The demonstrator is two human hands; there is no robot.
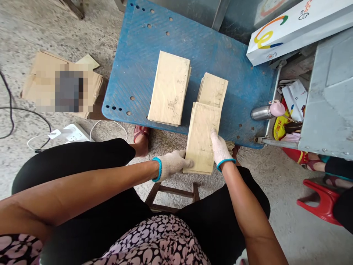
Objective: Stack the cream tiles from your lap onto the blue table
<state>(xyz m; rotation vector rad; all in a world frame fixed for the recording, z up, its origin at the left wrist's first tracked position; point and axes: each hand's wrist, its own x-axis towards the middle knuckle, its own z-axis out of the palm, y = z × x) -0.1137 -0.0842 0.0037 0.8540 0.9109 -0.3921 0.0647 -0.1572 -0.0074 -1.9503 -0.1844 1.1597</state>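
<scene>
Both my hands wear white knit gloves with blue cuffs. My left hand grips the near left corner of a stack of pale beige sheets that juts over the near edge of a blue platform. My right hand is closed on the stack's right side, thumb on top. Behind it lies a second, partly covered stack. A third, larger stack rests to the left on the platform.
A metal flask with a pink cap lies at the platform's right edge. A white printed box leans at the back right. A cardboard box, cables and a power strip sit on the floor left. A red stool stands right.
</scene>
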